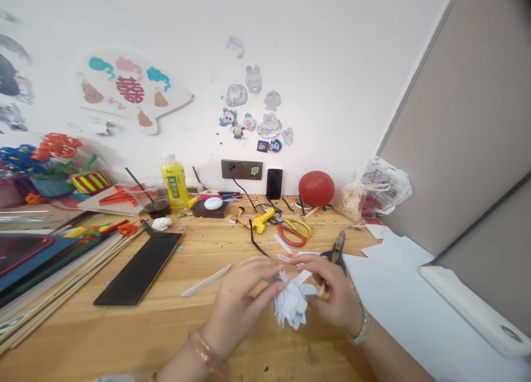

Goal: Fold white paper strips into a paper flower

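Observation:
Between my two hands is a white paper flower point(290, 304) with many layered petals, held a little above the wooden table. My left hand point(251, 293) pinches its upper left side between thumb and fingers. On the other side, my right hand point(332, 290) is closed on the flower's right edge, near a paper petal that sticks out. Just behind my right hand lie dark-handled pliers point(338, 249). Several white paper strips lie close by, one of them point(205, 280) to the left of my left hand.
A black tablet point(139, 268) lies at left beside wooden sticks point(78, 282). Farther back are a yellow glue gun point(263, 220), red-and-yellow scissors point(294, 232), a drink bottle point(173, 182), a plastic cup point(155, 199) and a red balloon point(316, 188). White paper sheets point(398, 299) cover the right side.

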The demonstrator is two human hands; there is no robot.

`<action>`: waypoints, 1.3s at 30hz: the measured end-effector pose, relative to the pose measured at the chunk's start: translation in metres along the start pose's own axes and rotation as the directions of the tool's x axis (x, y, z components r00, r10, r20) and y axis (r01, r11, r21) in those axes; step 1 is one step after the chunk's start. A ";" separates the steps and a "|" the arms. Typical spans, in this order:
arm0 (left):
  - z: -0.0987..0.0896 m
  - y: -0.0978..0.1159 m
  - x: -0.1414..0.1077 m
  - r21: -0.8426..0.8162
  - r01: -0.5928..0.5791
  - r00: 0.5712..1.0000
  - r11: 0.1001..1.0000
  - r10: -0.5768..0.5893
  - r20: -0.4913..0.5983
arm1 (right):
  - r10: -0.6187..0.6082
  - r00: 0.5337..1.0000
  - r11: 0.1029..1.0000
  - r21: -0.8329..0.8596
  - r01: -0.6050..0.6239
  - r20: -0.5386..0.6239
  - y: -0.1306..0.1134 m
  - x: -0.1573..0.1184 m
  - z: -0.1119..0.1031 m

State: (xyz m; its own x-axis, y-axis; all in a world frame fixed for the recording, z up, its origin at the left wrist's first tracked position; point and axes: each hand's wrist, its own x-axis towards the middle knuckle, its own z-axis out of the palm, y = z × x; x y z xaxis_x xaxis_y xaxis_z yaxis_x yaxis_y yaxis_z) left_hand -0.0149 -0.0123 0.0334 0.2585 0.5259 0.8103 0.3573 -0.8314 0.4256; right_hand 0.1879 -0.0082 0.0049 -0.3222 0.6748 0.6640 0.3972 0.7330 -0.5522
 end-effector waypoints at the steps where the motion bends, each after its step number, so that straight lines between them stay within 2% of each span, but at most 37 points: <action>1: 0.000 -0.001 0.000 0.005 0.055 0.998 0.998 -0.055 0.008 | 0.009 1.000 0.999 0.048 -0.010 0.013 0.000 0.001 -0.002; 3: 0.002 -0.004 0.001 0.003 0.156 0.987 0.988 -0.156 0.047 | 0.025 0.999 0.993 0.114 -0.022 -0.023 -0.001 0.003 -0.005; 6: 0.008 -0.008 0.000 -0.006 0.246 0.957 0.969 -0.242 0.160 | 0.068 0.994 0.996 0.063 -0.063 -0.080 -0.006 0.007 -0.005; 10: 0.020 -0.012 -0.005 -0.011 0.287 0.917 0.958 -0.272 0.291 | 0.185 0.983 0.976 -0.120 -0.181 0.023 -0.013 0.010 0.004; 12: 0.025 -0.015 -0.009 0.020 0.316 0.909 0.949 -0.309 0.279 | 0.225 0.974 0.965 -0.150 -0.218 0.037 -0.014 0.010 0.010; 16: 0.030 -0.019 -0.015 0.103 0.358 0.911 0.928 -0.372 0.179 | 0.248 0.969 0.964 -0.097 -0.247 -0.010 -0.012 0.009 0.019; 20: 0.029 -0.017 -0.016 0.193 0.293 0.931 0.936 -0.325 0.167 | 0.262 0.965 0.963 -0.058 -0.262 -0.005 -0.011 0.008 0.022; 26: 0.026 -0.012 -0.015 0.359 0.129 0.979 0.924 -0.176 0.102 | 0.256 0.965 0.967 0.023 -0.255 -0.058 -0.010 0.007 0.028; 33: 0.025 -0.014 -0.017 0.385 0.083 0.980 0.919 -0.145 0.137 | 0.302 0.951 0.953 0.040 -0.299 -0.071 -0.014 0.007 0.030; 39: 0.022 -0.008 -0.017 0.410 -0.024 0.995 0.912 -0.020 0.102 | 0.331 0.942 0.943 0.006 -0.332 -0.061 -0.014 0.008 0.029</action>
State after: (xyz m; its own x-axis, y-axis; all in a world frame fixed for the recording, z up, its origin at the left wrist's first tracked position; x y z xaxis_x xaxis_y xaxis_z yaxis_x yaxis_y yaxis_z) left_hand -0.0023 -0.0100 0.0075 0.3418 0.5582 0.7560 0.6879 -0.6967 0.2033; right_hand 0.1548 -0.0109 0.0031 -0.1196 0.8730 0.4728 0.4763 0.4683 -0.7442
